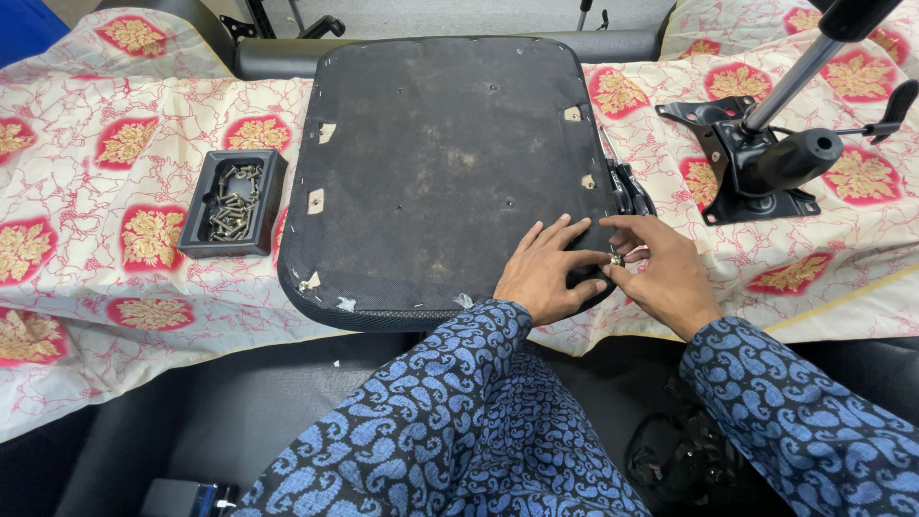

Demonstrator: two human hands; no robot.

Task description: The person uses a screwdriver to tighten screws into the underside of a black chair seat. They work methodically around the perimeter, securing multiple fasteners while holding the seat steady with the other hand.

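Note:
A black chair seat pad point(450, 163) lies upside down on a patterned cloth. My left hand point(548, 270) rests flat on its near right corner, fingers spread. My right hand point(662, 271) sits just beside it at the pad's right edge, pinching a small metal screw point(617, 259) between thumb and forefinger. A black bracket point(630, 191) shows along the pad's right side, partly hidden by my fingers.
A black tray point(233, 203) with several screws stands left of the pad. A black chair tilt mechanism point(761, 158) with a metal gas cylinder point(795, 81) and lever lies at the right. The cloth point(115, 153) has red and gold flowers.

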